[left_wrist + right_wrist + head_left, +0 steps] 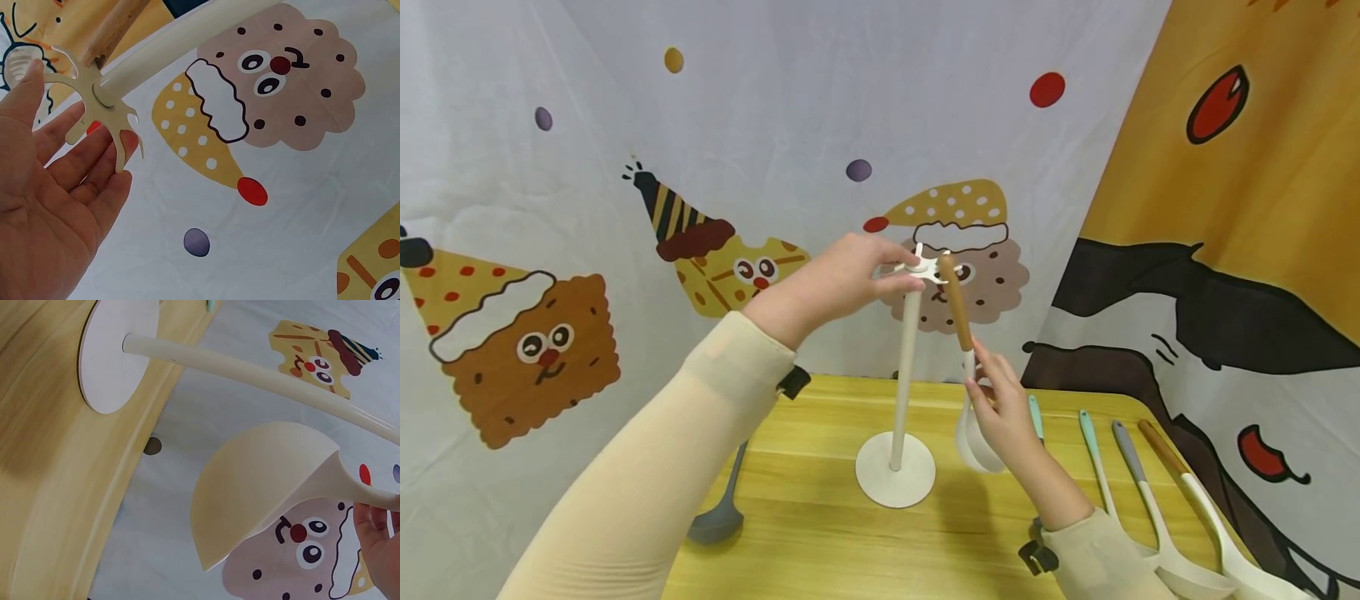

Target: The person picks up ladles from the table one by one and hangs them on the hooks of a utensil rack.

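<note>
A white utensil stand with a round base and a crown of hooks stands upright on the table. My left hand grips the hooked top, thumb on one side and fingers on the other. In my right hand is a white ladle with a wooden handle, pinched at its white neck. The ladle hangs bowl down, to the right of the pole, and its handle end overlaps the hooks in the head view. In the right wrist view only part of the right hand shows.
Several utensils lie at the table's right, among them a grey-handled one, a mint-handled one and a wooden-handled one. A grey ladle lies at the left, partly behind my left sleeve. A printed cloth hangs behind the wooden table.
</note>
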Demonstrator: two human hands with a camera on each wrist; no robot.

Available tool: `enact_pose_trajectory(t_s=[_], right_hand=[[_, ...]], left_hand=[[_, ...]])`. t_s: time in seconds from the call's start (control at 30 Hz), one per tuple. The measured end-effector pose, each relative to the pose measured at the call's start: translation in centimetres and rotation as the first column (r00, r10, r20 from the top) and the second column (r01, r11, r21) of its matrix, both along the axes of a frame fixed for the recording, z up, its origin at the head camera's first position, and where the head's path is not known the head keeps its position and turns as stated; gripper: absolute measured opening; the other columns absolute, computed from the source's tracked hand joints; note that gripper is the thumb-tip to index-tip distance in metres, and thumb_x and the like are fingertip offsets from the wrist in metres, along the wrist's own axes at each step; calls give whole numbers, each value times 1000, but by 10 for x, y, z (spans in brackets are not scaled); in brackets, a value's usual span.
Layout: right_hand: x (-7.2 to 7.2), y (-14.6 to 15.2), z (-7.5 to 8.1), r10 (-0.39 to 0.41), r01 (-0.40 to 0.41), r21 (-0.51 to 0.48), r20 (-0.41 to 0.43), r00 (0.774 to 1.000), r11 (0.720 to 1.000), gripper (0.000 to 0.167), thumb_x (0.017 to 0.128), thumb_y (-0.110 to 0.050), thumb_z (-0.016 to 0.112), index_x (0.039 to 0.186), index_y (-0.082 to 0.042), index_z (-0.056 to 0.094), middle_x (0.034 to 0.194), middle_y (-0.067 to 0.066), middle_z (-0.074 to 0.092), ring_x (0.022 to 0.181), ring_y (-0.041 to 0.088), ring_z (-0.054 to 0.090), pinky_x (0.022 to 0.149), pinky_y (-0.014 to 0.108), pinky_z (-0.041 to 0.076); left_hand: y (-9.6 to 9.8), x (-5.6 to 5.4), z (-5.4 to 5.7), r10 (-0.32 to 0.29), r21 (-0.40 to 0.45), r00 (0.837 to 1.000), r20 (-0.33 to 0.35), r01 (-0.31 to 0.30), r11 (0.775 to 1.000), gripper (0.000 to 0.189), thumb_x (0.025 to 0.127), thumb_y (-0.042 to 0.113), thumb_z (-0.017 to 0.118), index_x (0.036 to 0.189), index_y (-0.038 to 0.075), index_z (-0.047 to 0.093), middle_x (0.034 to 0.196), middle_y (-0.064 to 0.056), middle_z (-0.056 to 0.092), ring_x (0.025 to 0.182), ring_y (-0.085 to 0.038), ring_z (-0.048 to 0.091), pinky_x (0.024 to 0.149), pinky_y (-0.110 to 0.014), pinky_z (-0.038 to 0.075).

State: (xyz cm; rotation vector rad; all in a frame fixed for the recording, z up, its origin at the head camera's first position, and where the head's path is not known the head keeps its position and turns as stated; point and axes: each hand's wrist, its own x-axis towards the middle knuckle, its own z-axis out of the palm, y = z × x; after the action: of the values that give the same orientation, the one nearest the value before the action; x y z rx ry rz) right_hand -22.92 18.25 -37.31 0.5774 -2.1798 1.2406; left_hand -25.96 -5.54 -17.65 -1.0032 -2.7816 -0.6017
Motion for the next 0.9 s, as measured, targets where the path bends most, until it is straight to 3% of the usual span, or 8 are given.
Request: enact_pose_trajectory(t_s=[0.4, 0.73, 0.9], right_hand=[[1, -1, -2, -8, 8, 5, 46, 999, 1000, 60, 93, -2, 55, 146, -24, 37, 116, 11, 53, 94, 6, 50, 79, 10, 49], [-1, -6, -8, 0, 3, -36, 85, 996, 999, 61, 91, -2, 58, 146, -18, 37, 117, 13, 55, 96, 20, 56, 79, 13, 51], [5, -16, 0, 22, -16, -51, 110, 994, 999, 60, 91, 4, 57, 146, -8, 37, 116, 18, 54, 97, 24, 57, 79, 28, 56]], left_hand=[[-1, 0, 0, -8, 19, 1000, -2, 8, 1000, 47, 91, 45, 57, 128, 16, 59, 126, 1, 61, 113, -13, 57, 96, -33, 48], [0, 0, -1, -8, 24, 1000, -1, 8, 1000, 48, 91, 46, 56, 129, 16, 59, 127, 1, 61, 113, -13, 57, 96, -33, 47], [1, -1, -2, -12, 16, 1000, -13, 13, 1000, 48, 91, 46, 57, 129, 16, 59, 128, 0, 60, 116, -15, 57, 97, -33, 47]])
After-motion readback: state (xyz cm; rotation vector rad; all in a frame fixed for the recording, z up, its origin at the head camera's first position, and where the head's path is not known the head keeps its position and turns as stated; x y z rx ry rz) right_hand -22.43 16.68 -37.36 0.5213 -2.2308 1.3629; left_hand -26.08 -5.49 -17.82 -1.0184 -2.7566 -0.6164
